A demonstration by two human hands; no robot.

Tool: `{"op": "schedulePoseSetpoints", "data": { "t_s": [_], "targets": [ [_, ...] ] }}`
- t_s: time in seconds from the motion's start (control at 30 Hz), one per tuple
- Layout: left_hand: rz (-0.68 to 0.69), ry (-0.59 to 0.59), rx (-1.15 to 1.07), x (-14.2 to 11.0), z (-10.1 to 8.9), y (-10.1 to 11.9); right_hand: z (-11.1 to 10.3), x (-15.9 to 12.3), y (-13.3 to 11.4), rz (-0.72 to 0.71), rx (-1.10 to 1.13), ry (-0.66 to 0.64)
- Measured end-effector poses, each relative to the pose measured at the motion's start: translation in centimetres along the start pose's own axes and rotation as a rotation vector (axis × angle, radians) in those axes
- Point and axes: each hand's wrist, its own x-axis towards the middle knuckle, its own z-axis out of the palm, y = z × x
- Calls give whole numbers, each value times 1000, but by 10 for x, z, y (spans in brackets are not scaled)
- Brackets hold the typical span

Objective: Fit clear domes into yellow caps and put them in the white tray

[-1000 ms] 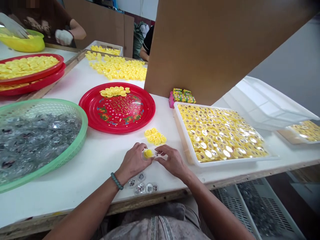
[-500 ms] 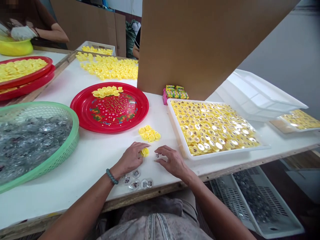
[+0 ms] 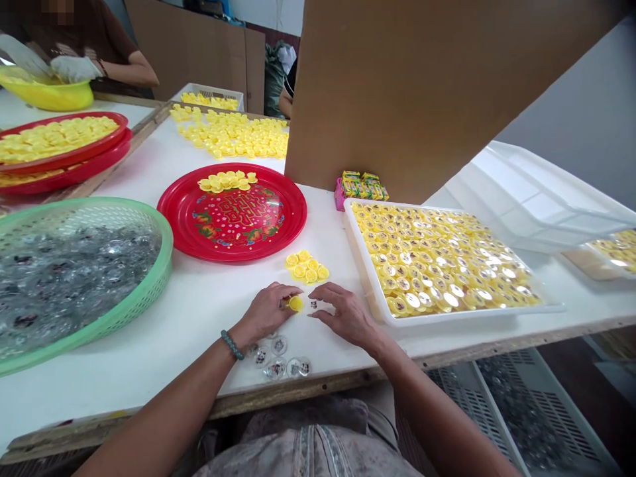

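Note:
My left hand [image 3: 268,310] pinches a small round yellow plastic piece [image 3: 296,303], its face turned to the right. Facing it, my right hand [image 3: 344,314] grips a clear disc [image 3: 314,305] with a small dark printed figure between thumb and fingers. The two pieces are close together, just above the white table; whether they touch I cannot tell. Several loose clear printed discs [image 3: 275,368] lie below my left wrist near the table's front edge. Beyond my hands sits a small cluster of yellow pieces [image 3: 307,266].
A red tray [image 3: 228,248] holds some yellow pieces. At left stands a green basket [image 3: 166,248] of clear discs; at right, a white tray [image 3: 370,291] full of yellow pieces with discs. A cardboard sheet [image 3: 397,86] rises behind. A gloved co-worker [image 3: 74,68] works at far left.
The view has shifted, so everything sits further right. My hands have drawn the yellow piece and the clear disc closer together, and the yellow piece has turned slightly.

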Motion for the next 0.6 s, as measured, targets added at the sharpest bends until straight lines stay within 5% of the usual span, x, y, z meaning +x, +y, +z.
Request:
{"op": "schedulePoseSetpoints", "data": {
  "t_s": [0.37, 0.6],
  "targets": [
    [-81, -83, -478, 6, -4, -14, 11, 28, 0, -80, -25, -127],
    [-163, 2, -492, 4, -4, -14, 16, 25, -2, -24, -98, -124]
  ]
}}
